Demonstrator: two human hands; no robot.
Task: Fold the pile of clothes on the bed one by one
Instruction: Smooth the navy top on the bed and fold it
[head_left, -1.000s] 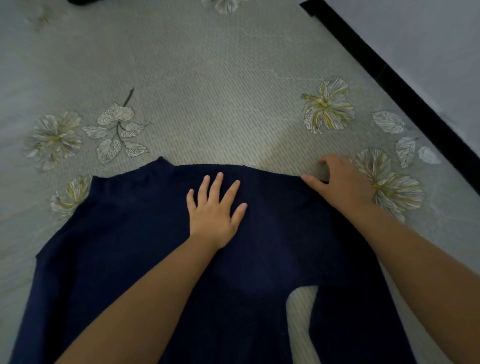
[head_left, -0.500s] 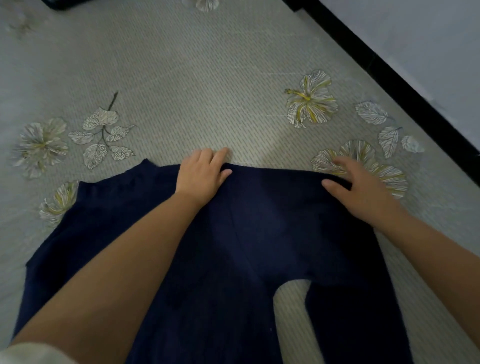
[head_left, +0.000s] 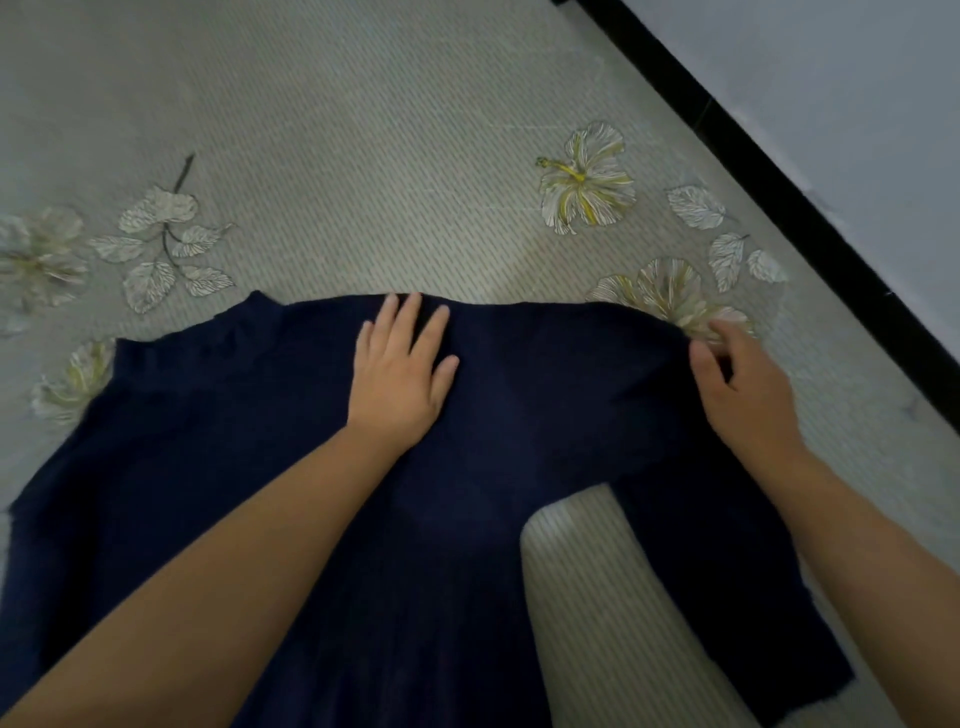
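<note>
A dark navy top (head_left: 234, 447) lies spread flat on the bed, its collar at the upper left and one sleeve running down to the lower right. My left hand (head_left: 402, 374) lies flat on the shoulder part near the top edge, fingers straight and together. My right hand (head_left: 737, 384) is at the right shoulder corner, where its thumb and fingertips pinch the fabric's edge.
The bedsheet (head_left: 389, 156) is pale grey-green with printed flowers and leaves. A black bed edge (head_left: 779, 171) runs diagonally along the right, with a pale wall beyond it.
My left hand slid up from the middle of the garment to its top edge and now lies flat there. My right hand moved right along the shoulder to the corner.
</note>
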